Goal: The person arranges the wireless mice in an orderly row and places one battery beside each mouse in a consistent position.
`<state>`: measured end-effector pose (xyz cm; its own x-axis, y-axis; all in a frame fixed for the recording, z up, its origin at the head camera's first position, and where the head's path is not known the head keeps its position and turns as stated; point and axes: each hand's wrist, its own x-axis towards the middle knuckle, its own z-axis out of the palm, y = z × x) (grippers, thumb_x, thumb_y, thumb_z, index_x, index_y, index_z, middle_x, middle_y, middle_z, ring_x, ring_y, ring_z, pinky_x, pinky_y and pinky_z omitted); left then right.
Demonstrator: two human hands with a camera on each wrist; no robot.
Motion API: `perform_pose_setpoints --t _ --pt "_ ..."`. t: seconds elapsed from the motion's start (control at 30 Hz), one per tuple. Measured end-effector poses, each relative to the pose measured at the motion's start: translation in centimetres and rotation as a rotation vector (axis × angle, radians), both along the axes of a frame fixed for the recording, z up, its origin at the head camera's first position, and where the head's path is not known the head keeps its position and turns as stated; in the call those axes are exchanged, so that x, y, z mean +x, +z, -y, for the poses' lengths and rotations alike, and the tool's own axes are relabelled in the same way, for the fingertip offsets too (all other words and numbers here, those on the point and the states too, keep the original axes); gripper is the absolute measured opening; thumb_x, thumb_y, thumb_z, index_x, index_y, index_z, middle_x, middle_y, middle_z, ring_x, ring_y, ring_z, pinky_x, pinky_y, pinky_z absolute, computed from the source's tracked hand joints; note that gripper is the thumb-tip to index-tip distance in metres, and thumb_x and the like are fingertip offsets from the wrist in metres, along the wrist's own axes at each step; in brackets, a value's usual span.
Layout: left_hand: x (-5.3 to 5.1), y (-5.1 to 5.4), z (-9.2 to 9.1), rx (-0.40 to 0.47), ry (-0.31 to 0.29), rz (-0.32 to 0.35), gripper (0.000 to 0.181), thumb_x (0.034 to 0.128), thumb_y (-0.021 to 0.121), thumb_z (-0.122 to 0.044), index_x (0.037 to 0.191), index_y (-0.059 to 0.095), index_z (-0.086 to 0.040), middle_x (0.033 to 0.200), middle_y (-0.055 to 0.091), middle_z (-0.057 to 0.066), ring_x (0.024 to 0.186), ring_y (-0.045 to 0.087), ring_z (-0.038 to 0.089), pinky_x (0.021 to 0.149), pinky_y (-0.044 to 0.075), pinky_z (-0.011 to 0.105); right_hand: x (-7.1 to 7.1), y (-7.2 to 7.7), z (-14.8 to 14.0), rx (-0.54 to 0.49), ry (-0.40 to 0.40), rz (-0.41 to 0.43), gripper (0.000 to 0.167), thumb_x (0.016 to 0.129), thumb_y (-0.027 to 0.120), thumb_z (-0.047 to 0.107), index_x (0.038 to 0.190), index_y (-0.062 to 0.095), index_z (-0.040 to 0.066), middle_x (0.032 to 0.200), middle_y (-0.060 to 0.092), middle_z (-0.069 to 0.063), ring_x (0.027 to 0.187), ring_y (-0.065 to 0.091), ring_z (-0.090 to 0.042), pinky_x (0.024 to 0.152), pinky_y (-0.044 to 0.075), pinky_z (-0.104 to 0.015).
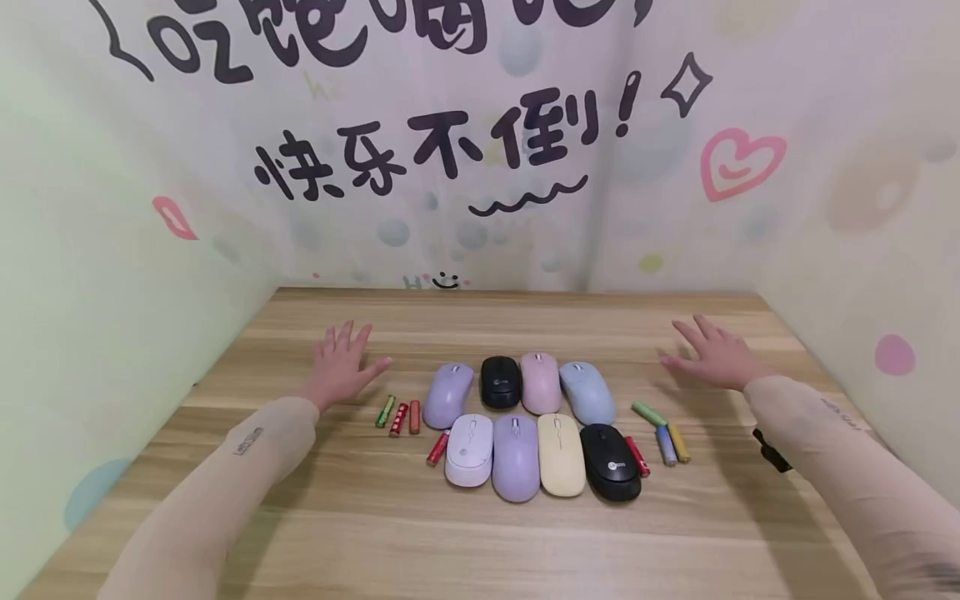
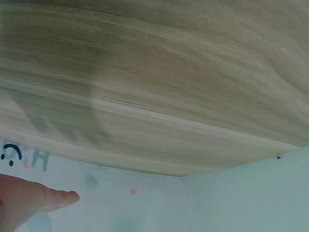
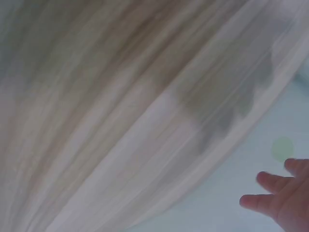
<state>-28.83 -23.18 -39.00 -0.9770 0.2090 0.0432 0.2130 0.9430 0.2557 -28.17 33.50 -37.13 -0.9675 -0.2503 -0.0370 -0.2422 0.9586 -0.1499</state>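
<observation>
My left hand, fingers spread and holding nothing, is at the left of the table, nearest to a green battery. My right hand, also spread and holding nothing, is at the right, beyond a green battery. Between them two rows of computer mice lie close together, among them a black mouse, a pink mouse, a blue mouse and a yellow mouse. In the left wrist view part of the left hand shows; fingers of the right hand show in the right wrist view.
Red batteries lie left of the mice. At their right are a red battery, a blue battery and a yellow battery. A black object is beside the right sleeve. A printed curtain stands behind the wooden table.
</observation>
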Motion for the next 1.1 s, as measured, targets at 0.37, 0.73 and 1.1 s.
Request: perform_pose_setpoints --t 0.37,0.73,1.1 --pt "1.3 1.2 -4.1 0.064 -0.132 -0.086 0.069 0.0944 0.044 -0.038 0.144 0.017 0.001 0.146 0.010 0.031 0.133 0.012 0.048 0.106 0.013 0.058 0.8 1.8 6.4 -0.194 0.069 0.039 0.067 0.093 0.050 0.029 0.143 0.018 -0.003 0.139 0.019 -0.039 0.122 0.030 -0.054 0.097 0.028 -0.062" --pt "2.1 1.0 -7.6 -0.053 -0.213 -0.107 0.063 0.0912 0.052 -0.037 0.144 0.027 -0.012 0.147 0.017 0.025 0.129 0.023 0.050 0.103 0.022 0.059 1.6 1.0 12.2 -0.103 0.159 0.065 0.067 0.090 0.054 0.036 0.143 0.026 0.007 0.144 0.018 -0.033 0.095 0.059 -0.041 0.074 0.048 -0.050" --pt "3.2 1.6 -10.1 -0.154 -0.264 -0.071 0.063 0.0906 0.050 -0.043 0.144 0.029 -0.016 0.148 0.018 0.023 0.128 0.024 0.050 0.102 0.020 0.062 2.3 0.0 14.3 -0.056 0.236 0.060 0.058 0.088 0.058 0.032 0.135 0.040 0.003 0.137 0.030 -0.035 0.105 0.054 -0.043 0.086 0.045 -0.051"
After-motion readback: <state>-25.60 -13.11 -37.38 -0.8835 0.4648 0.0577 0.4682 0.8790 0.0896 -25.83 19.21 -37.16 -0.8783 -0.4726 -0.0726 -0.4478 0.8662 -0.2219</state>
